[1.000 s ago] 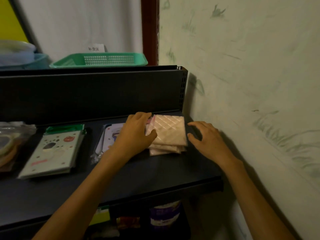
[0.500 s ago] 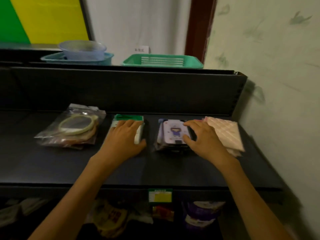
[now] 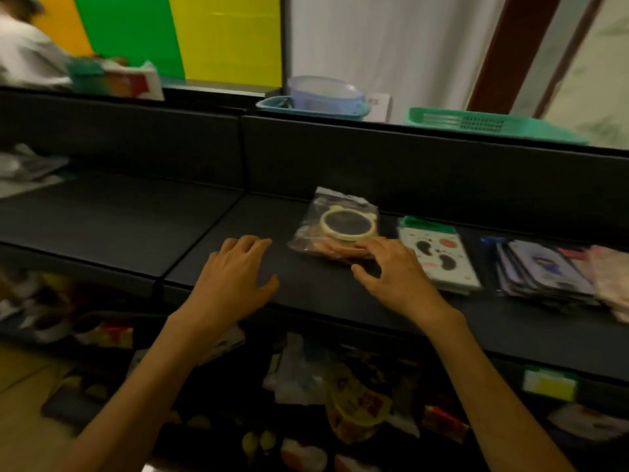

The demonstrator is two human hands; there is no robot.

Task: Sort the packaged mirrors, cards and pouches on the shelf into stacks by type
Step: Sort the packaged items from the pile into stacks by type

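Currently, the shelf [image 3: 306,294] carries the stack of bagged mirrors [image 3: 335,229] at its middle, well forward of the back panel. Slick film over rigid, breakable discs: grip the stack's side edges. Right hand [image 3: 394,270] touches its corner, fingers spread; left hand [image 3: 235,270] hovers beside it, relaxed.

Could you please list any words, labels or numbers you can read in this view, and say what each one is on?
None can be read.
White sign behind the blue basket: dark marks, too blurred.
Yellow shelf tag: too small.
Card pack: pictures only, print too small.
Packets on the lower shelf: red print, blurred.
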